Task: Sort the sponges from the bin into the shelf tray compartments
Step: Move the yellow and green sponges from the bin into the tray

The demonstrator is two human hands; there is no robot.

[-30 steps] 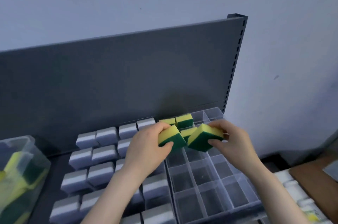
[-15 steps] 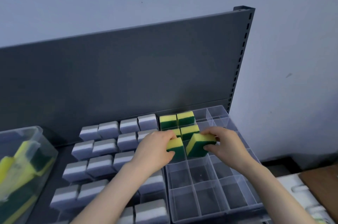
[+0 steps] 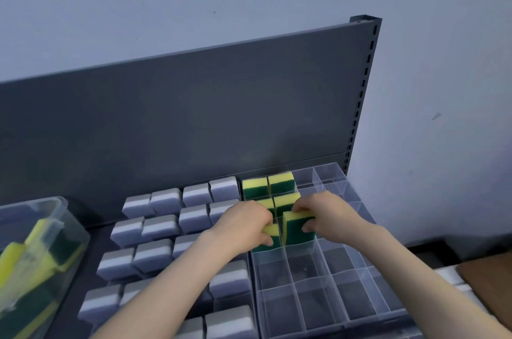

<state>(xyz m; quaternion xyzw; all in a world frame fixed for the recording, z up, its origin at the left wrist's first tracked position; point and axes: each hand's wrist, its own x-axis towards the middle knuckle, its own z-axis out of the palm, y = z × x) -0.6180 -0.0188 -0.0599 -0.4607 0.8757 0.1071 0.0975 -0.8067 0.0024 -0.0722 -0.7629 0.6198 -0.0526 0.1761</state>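
Grey shelf panel [image 3: 194,131] behind, clear tray [image 3: 327,273] at five o'clock. Pinches left sponge [image 3: 273,231] in left grip [image 3: 243,223], right sponge [image 3: 295,229] in right grip [image 3: 328,216], both partway into neighbouring compartments. Probably light, soft, springy; best squeezed across the flat faces. Bin [image 3: 59,210] at eight o'clock.

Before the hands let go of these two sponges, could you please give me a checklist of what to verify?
1. The left hand grips the left sponge: ok.
2. The right hand grips the right sponge, on edge in the adjacent compartment: ok.
3. Both sponges fully seated: cannot tell.
4. Next row of the clear tray free: ok.
5. The bin holds more sponges: ok.
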